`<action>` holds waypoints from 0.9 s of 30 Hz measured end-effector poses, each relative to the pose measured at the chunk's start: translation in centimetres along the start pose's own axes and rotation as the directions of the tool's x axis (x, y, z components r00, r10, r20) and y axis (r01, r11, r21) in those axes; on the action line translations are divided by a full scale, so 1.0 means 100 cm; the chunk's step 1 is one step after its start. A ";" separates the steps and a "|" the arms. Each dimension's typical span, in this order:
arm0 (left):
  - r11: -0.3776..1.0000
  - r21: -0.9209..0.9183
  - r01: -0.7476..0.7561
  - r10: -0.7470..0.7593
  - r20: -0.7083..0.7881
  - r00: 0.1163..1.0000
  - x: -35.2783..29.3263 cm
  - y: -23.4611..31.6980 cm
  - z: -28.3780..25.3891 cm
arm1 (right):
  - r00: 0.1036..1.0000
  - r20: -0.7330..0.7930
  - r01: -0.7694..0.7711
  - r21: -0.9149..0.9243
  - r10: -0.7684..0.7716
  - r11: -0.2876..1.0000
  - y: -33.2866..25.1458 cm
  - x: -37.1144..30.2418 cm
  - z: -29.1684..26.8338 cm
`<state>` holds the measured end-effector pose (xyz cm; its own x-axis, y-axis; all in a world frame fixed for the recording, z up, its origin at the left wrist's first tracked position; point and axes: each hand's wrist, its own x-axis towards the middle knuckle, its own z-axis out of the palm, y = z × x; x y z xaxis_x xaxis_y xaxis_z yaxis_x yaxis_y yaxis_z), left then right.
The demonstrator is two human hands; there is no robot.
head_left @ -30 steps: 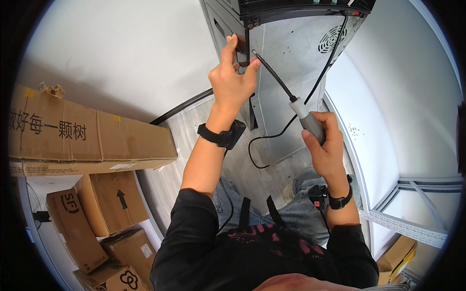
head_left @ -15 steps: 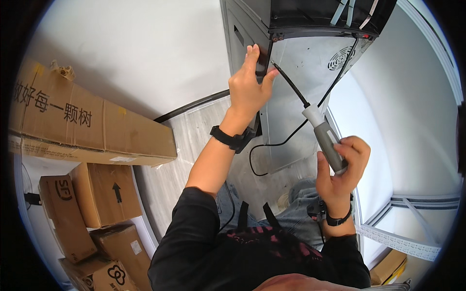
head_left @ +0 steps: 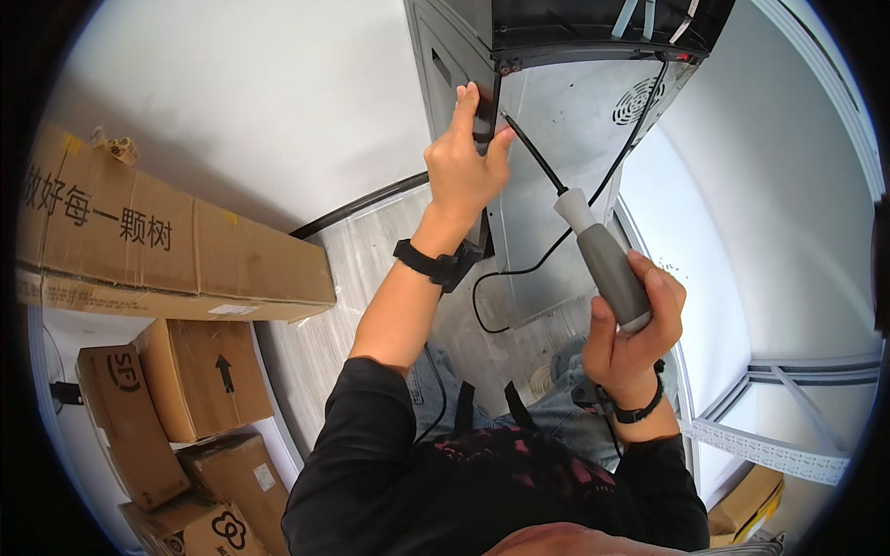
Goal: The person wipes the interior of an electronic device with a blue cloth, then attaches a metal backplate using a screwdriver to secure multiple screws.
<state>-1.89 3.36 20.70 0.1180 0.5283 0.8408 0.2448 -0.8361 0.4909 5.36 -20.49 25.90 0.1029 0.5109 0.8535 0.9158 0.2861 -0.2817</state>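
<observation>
A screwdriver [head_left: 607, 259] with a grey handle and a long black shaft is in my right hand [head_left: 644, 324], fingers and thumb around the handle's lower end. Its tip points up and left at the corner edge of a tall cabinet-like machine [head_left: 556, 120]; whether it touches a screw is too small to tell. My left hand [head_left: 466, 167] lies against the dark side panel [head_left: 454, 79] beside that edge. Its fingers are stretched upward and the thumb is apart, close to the screwdriver tip. The machine's metal back panel has a round vent [head_left: 638, 102].
A black cable [head_left: 528, 271] hangs down the machine's back and loops near the floor. Cardboard boxes [head_left: 213, 371] are stacked at left, below a long carton [head_left: 185, 232]. White metal framing [head_left: 769, 449] stands at right. Pale tubes [head_left: 647, 18] show in the machine's dark upper part.
Machine and both hands have shifted slightly left in the picture. The screwdriver's handle appears larger and a little steeper. My left hand stays against the side panel.
</observation>
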 end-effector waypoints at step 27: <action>0.996 -0.081 0.026 -0.029 -0.034 0.999 0.001 -0.008 0.001 | 0.995 -0.083 0.053 -0.034 -0.056 0.998 0.010 0.020 0.000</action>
<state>-1.98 4.11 20.33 0.0777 0.5469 0.8336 0.1687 -0.8313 0.5297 6.49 -19.13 27.31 0.0835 0.4254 0.9011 0.9327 0.2851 -0.2210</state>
